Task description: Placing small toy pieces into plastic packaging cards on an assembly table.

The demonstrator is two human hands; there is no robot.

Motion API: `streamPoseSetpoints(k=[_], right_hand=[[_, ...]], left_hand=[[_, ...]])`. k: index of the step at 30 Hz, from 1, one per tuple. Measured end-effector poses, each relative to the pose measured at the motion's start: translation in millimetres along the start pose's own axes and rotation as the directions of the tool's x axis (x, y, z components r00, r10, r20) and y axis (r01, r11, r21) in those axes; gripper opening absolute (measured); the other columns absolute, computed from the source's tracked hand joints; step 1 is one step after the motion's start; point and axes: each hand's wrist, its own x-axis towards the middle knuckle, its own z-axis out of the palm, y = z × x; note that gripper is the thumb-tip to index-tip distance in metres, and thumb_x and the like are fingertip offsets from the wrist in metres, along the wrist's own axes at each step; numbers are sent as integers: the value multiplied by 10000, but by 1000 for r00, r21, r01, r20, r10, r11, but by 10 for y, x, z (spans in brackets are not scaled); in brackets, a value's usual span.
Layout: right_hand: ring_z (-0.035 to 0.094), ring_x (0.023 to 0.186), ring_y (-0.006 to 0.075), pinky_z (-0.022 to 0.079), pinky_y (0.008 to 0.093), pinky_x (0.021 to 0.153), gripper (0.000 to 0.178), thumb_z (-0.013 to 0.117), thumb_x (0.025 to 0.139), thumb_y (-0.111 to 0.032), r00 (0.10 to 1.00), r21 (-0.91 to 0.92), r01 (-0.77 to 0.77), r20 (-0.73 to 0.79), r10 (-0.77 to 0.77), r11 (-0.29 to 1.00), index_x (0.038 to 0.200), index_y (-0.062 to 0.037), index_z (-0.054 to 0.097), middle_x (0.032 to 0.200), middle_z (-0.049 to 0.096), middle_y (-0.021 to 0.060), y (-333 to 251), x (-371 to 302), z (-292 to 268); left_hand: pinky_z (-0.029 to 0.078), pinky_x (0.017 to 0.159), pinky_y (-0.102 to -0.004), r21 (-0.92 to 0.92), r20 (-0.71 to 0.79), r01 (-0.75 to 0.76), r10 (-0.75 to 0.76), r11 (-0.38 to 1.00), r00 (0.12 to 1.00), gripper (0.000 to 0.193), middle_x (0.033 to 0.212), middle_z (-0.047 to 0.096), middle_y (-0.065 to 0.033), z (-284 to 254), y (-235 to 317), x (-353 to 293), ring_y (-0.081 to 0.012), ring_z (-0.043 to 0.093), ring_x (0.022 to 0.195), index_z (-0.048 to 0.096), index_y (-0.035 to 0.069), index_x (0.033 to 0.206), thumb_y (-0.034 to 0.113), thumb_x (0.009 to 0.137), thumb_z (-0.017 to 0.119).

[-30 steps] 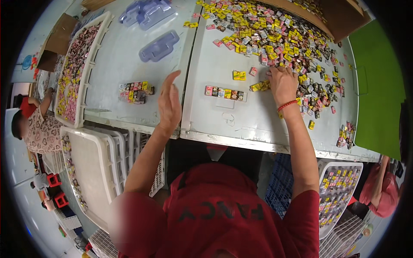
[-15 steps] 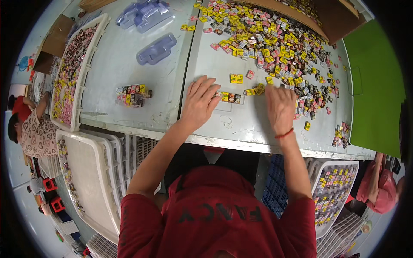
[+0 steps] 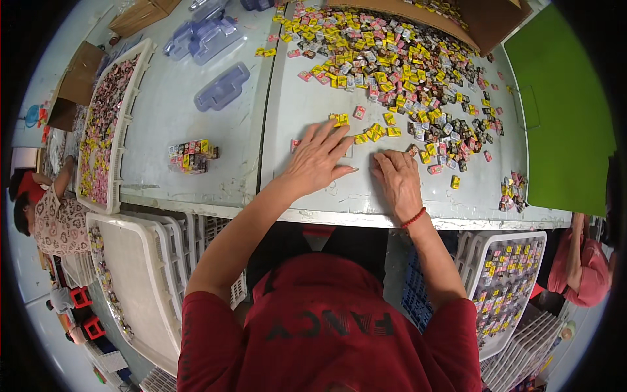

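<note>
My left hand (image 3: 319, 159) lies with spread fingers over a short row of small printed boxes, which it mostly covers. One pink box (image 3: 295, 145) peeks out at its left side, and a bit of clear plastic edge shows at its right. Just past its fingertips is a pair of yellow boxes (image 3: 340, 120). My right hand (image 3: 400, 185) is close by on the right, its fingers curled together and pointing down at the table; whatever they hold is hidden. Several loose yellow boxes (image 3: 375, 132) lie beyond the two hands.
A wide heap of small boxes (image 3: 398, 72) spreads before a cardboard box (image 3: 493, 26). On the left are clear purple-tinted trays (image 3: 222, 86), a stacked block of boxes (image 3: 191, 157) and a filled white crate (image 3: 124, 124). A green board (image 3: 555, 117) stands right. People work at both sides.
My right hand has come left from the loose boxes to the near side, close to my left hand. My left hand has moved over the row and now covers it. The view has shifted slightly.
</note>
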Motion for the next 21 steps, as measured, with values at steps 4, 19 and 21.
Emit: streamPoseSetpoints(k=[4,19,21], right_hand=[[560,956,288,440,407,858,342,713,747,-101,998,16,40,-39,-39,999,1072,-32,634,1039,609,113,9,-7,-31],[573,935,255,394,403,879,188,631,809,-103,984,-151,161,-45,-170,975,994,-74,648,947,655,63,88,509,155],[576,907,258,397,405,866,220,677,782,-105,997,-26,27,-68,-28,999,998,-80,645,913,658,67,12,472,91]], left_hand=[[295,1050,-476,-34,30,43,-42,999,999,632,1371,451,-144,9,43,-15,-345,365,1300,499,4,1276,366,794,690],[317,1043,-463,-138,-82,164,-177,977,981,793,1319,490,-157,-328,-227,-261,-354,426,1244,467,-19,1292,426,708,763],[320,1041,-456,-127,-78,88,-99,988,992,781,1318,490,-155,-302,-169,-186,-349,424,1244,471,-19,1285,421,707,761]])
